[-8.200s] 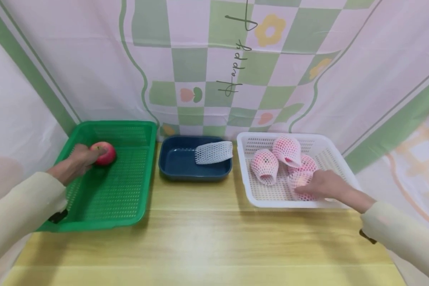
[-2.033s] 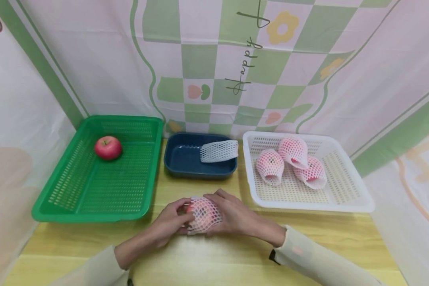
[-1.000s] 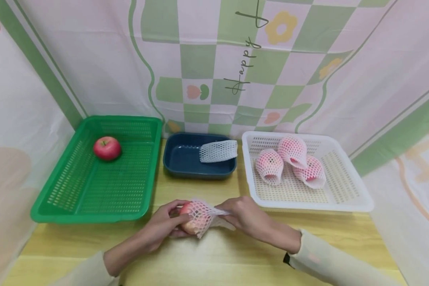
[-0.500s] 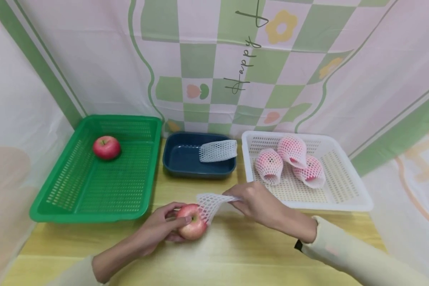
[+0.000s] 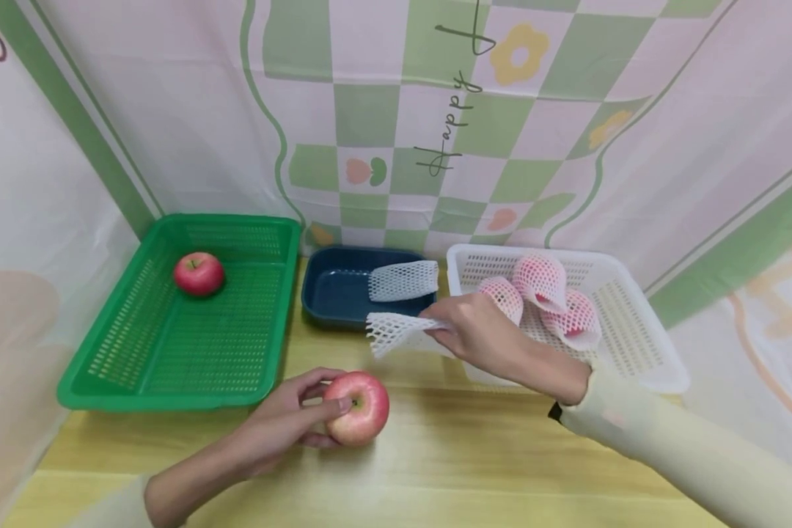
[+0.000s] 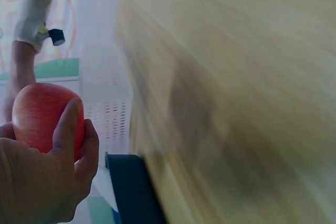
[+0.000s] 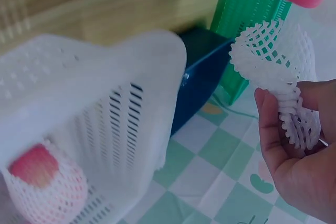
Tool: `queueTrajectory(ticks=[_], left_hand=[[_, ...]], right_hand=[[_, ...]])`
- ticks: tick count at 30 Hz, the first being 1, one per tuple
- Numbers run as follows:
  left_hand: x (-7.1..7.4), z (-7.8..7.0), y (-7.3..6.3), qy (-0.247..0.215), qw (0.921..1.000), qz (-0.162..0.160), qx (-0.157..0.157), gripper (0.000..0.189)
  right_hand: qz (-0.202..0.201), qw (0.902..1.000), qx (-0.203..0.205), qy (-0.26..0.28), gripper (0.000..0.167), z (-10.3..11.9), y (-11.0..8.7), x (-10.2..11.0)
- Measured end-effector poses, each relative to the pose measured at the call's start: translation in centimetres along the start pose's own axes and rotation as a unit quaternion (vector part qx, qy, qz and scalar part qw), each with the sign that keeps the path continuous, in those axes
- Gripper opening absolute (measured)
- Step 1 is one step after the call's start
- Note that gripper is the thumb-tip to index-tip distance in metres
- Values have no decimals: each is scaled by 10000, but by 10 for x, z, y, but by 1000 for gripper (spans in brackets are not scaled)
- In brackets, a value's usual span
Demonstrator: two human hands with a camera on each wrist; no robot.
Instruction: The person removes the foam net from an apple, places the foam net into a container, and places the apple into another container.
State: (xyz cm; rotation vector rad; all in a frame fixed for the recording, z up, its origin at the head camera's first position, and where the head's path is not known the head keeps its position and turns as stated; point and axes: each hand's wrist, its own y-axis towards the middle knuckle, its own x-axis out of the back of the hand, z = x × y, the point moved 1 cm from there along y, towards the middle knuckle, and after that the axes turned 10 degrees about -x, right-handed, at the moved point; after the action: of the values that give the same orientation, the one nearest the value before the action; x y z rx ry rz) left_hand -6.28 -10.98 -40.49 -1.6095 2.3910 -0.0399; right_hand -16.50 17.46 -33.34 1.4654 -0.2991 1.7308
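Note:
My left hand point(image 5: 290, 418) holds a bare red apple point(image 5: 361, 411) over the front middle of the table, thumb beside the stem; the left wrist view shows fingers curled round the apple point(image 6: 44, 114). My right hand point(image 5: 491, 334) pinches a white foam net sleeve point(image 5: 396, 331) by one end, at the near right corner of the dark blue dish point(image 5: 336, 293). In the right wrist view the foam net point(image 7: 273, 61) flares open above my fingertips, with no fruit inside. Another foam net point(image 5: 402, 281) lies in the blue dish.
A green basket point(image 5: 171, 403) at left holds one bare apple point(image 5: 199, 274). In the white basket point(image 5: 653, 367) at right lie three apples in foam nets point(image 5: 570, 319), one partly behind my right hand. A patterned cloth point(image 5: 369, 117) hangs behind the wooden table point(image 5: 435, 469).
An apple in its net came from the white basket to the middle. The right hand pulled the net off the apple and moved it up toward the blue dish; the left hand kept the apple.

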Motion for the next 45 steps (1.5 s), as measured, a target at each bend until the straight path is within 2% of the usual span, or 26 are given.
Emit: queueTrajectory(ticks=[11,16,25,32,39,45], left_hand=[[7,-36,-3,194,9992,162,-298,62],[11,-53,-5,173,9990,40,-409,62],[28,-76,-6,174,9989,-39,-427,59],[43,-87,0,117,9994,-125,-316,64],[67,-97,10,-367,9973,-434,-470,65],[89,-104,19,-650,9938,-788,-432,71]], right_hand=[[416,9985,-289,-212,13,-10,36,4],[653,9953,-507,-496,14,-19,54,-6],[1331,9822,-964,-909,8,-33,74,-29],[1633,9741,-1107,-1105,25,-42,74,-44],[1366,9697,-1263,-1581,62,-45,74,-45],[1230,9700,-1199,-1718,65,-46,74,-40]])
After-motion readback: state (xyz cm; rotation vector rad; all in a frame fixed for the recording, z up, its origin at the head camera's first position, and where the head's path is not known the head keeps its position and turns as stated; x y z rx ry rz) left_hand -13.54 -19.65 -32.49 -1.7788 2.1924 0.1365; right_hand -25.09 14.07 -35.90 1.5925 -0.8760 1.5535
